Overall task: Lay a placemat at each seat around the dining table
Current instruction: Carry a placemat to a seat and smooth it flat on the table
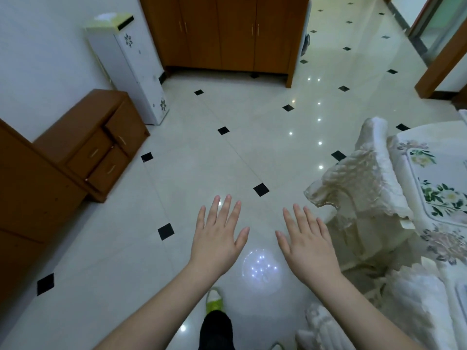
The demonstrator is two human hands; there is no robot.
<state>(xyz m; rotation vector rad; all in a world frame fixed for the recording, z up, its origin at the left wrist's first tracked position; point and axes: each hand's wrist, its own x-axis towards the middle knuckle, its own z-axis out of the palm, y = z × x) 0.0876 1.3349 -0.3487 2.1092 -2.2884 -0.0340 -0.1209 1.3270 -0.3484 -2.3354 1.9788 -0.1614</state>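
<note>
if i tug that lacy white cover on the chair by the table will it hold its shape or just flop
Probably flop: the lacy white cover hangs in soft folds over the chair back, so it looks like thin fabric. It seems light and only draped on, so a tug may slide it off. Its scalloped lace edge looks delicate and might snag. Both hands are open and holding nothing, left hand, right hand.

The dining table [439,173] is cut off by the right edge.
</note>
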